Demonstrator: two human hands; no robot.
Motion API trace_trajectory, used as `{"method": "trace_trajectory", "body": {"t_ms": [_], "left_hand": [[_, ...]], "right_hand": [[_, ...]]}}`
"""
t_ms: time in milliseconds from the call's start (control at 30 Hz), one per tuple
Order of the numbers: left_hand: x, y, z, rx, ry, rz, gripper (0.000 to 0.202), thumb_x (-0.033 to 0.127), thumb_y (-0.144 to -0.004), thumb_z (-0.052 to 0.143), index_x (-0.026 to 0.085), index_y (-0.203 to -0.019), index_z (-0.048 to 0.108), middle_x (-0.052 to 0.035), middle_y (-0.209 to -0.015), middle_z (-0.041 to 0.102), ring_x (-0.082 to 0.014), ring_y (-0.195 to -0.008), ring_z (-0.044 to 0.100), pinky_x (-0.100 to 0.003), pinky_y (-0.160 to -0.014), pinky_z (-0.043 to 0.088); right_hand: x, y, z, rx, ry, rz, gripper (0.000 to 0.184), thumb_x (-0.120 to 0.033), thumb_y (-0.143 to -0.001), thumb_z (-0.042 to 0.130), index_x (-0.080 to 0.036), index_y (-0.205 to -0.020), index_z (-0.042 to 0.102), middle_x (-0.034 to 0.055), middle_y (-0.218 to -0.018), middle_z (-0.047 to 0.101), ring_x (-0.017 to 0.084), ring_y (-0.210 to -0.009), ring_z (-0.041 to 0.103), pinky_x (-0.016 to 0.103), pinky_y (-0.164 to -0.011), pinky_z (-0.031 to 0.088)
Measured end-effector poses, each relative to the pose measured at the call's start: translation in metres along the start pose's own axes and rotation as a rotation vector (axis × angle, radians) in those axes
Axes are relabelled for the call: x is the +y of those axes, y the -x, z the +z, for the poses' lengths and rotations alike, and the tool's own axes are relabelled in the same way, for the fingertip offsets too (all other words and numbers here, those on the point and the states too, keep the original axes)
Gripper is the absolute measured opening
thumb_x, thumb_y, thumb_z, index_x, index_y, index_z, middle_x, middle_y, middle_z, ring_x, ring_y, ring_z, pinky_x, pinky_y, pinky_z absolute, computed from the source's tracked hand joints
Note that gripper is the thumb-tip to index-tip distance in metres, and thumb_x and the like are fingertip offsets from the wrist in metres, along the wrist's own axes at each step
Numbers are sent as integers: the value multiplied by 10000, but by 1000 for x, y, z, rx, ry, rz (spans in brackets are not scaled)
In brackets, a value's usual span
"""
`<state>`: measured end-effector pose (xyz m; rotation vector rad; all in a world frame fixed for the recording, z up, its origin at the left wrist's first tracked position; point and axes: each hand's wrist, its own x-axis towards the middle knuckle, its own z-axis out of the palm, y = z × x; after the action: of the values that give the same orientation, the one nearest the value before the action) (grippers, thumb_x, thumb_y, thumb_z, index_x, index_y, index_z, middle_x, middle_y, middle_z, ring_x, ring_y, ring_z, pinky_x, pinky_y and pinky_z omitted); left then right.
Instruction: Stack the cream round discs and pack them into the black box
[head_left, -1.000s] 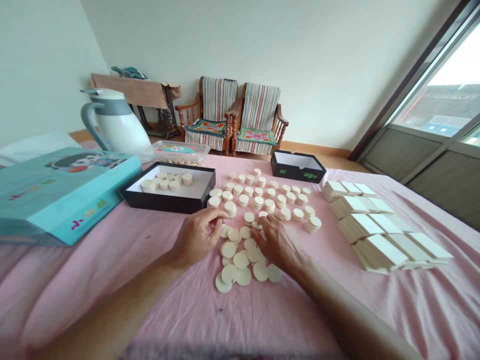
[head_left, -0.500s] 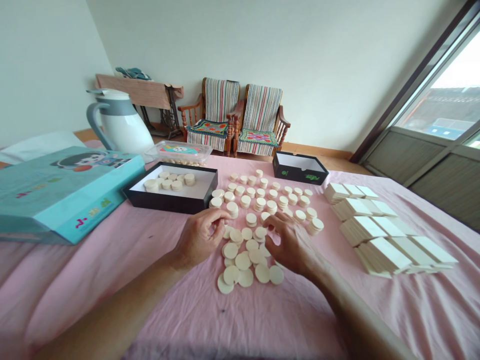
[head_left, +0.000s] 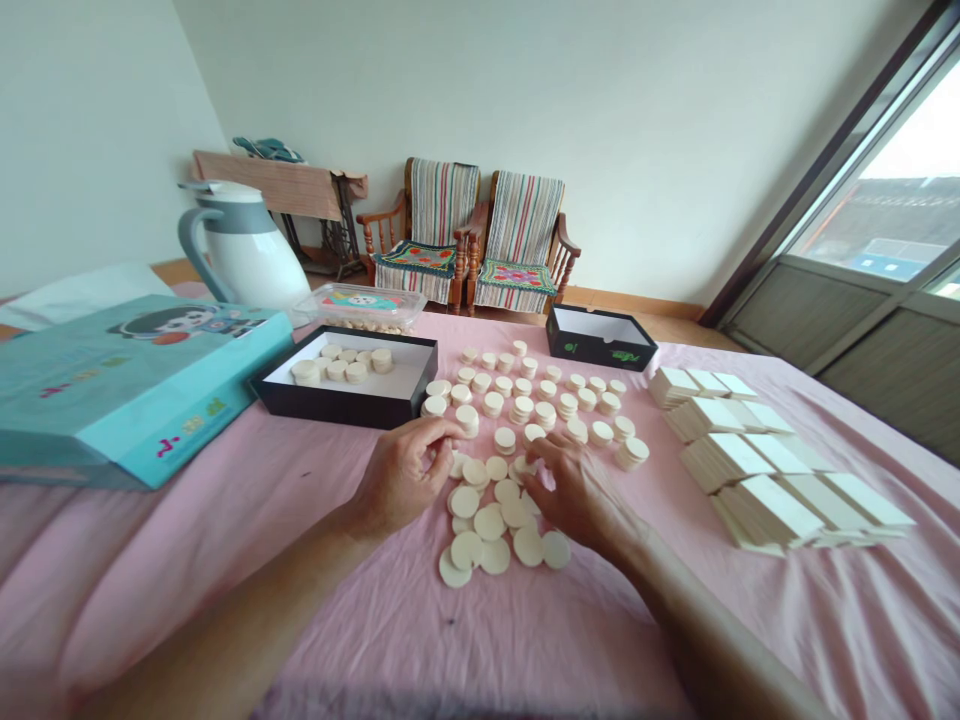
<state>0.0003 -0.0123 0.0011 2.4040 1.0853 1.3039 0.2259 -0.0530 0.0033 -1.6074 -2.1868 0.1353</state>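
Many pale round wooden discs lie before me, some in short stacks and some in a loose, overlapping spread (head_left: 490, 522). My left hand (head_left: 405, 470) is closed beside a disc stack (head_left: 466, 419), its index fingertip touching or very near that stack's edge. What lies between its thumb and fingers is hidden. On the other side, my right hand (head_left: 581, 490) curls over the upper right of the spread. Its thumb and index fingertips come to the edges of a disc (head_left: 523, 466), partly covered by the fingers.
Left stand a black tray (head_left: 337, 408) holding disc stacks, a turquoise box (head_left: 195, 440), a white jug (head_left: 255, 255) and a clear plastic container (head_left: 367, 303). A second black tray (head_left: 600, 345) is at the back. Rectangular white pieces (head_left: 765, 500) form piles at right. Pink cloth (head_left: 360, 640) covers the table.
The view has shifted very slightly. Both hands stay almost in place; my right fingers have shifted a little over the discs, and a stack behind them shows more fully.
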Motion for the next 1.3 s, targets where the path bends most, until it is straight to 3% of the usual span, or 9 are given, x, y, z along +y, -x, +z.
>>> {"method": "trace_trajectory", "body": {"t_ms": [367,533,667,767,900,1067,1300], "left_hand": [[-2,0,3,-4,-4,-10,182,93,-809,510,189,-877,650,-14,-822,713,-136,-746,664,-222,-674,491],[-4,-2,2,16,-3,-9,167,111,-823,501,191,-878,637,-13,-794,707,-138,-722,661,-228,-670,492],[-5,-3,0,48,-5,-33,167,106,-821,495,185,-879,630,-17,-798,710,-141,-728,667,-234,-693,500],[-5,-3,0,57,-10,-45,169,100,-816,496,181,-877,632,-21,-814,714,-145,-745,670,-238,-701,502],[-6,-2,1,40,-4,-37,174,108,-826,487,187,-879,633,-22,-821,708,-145,-757,666,-235,-696,501],[-6,-1,1,42,8,-14,168,108,-834,483,188,-878,624,-15,-796,700,-133,-717,655,-231,-670,500],[-4,-2,0,44,4,-16,159,112,-837,497,187,-883,629,-16,-794,707,-140,-728,665,-241,-679,499]], "right_hand": [[-4,1,3,-27,4,-8,90,-225,-797,564,-189,-791,481,50,-791,580,178,-727,519,294,-652,374],[-3,-3,-2,54,-68,-24,85,-153,-769,517,-199,-824,472,37,-795,572,168,-722,518,273,-628,376],[0,-20,-15,109,-106,-108,230,-74,-725,489,-198,-920,493,53,-892,599,184,-830,540,299,-732,404],[1,-35,-19,39,-96,-180,341,-45,-694,485,-188,-1003,493,73,-968,625,205,-909,551,339,-796,402],[3,-48,-8,-43,-69,-225,432,-26,-680,471,-194,-1078,483,74,-1034,644,214,-982,556,385,-851,378],[9,-51,6,-75,-59,-231,500,7,-654,454,-205,-1106,483,53,-1036,658,205,-1001,557,394,-892,343],[11,-53,2,-128,-57,-223,502,-50,-671,505,-194,-1151,479,83,-1135,632,218,-1032,554,374,-864,361]]}}
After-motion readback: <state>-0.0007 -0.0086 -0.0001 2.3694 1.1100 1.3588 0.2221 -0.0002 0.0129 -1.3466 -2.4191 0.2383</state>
